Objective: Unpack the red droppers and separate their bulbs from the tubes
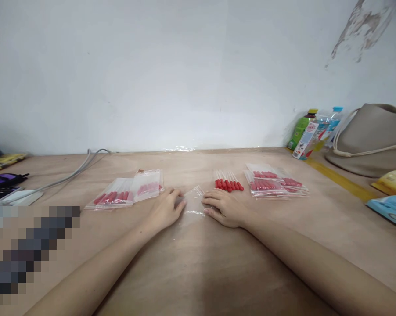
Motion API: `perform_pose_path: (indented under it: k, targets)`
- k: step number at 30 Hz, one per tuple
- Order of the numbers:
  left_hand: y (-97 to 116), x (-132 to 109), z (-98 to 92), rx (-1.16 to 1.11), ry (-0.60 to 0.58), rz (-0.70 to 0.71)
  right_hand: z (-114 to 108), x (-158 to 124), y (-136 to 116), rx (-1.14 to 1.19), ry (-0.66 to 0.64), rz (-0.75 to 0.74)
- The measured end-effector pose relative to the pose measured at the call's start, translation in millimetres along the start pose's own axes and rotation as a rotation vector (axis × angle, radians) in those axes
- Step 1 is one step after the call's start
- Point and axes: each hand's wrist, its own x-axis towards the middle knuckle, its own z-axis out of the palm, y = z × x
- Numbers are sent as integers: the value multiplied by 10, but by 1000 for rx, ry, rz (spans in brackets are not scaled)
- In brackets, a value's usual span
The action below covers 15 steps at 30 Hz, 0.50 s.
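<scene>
An empty clear plastic bag (193, 206) lies flat on the brown table (198, 267) between my hands. My left hand (167, 208) rests on the bag's left edge, fingers curled onto it. My right hand (222, 207) presses the bag's right edge, fingers bent together. Just beyond my right hand lies a loose row of red-tipped sticks (228, 183). To the right of them sits a stack of filled bags (273, 182). Two filled bags (128, 191) lie left of my left hand.
A grey cable (69, 173) runs along the table at the back left beside dark items (3, 184). Bottles (311, 131), a beige bag (372, 138) and coloured packets (390, 197) stand at the right. A white wall closes the back.
</scene>
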Motion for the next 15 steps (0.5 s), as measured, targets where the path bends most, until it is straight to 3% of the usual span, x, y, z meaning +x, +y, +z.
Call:
perform_pose_path:
  k: [4, 7, 10, 13, 15]
  targets:
    - [-34, 22, 20, -70, -97, -55, 22, -11, 2, -10, 32, -1]
    - [-50, 83, -69, -130, -140, -71, 28, -23, 9, -16, 47, 4]
    - [-226, 210, -264, -64, 24, -175, 25, -31, 10, -25, 46, 10]
    - [-588, 312, -471, 63, 226, -380, 23, -34, 6, -30, 37, 16]
    - [-863, 325, -557, 146, 222, -488, 25, -35, 4, -28, 38, 13]
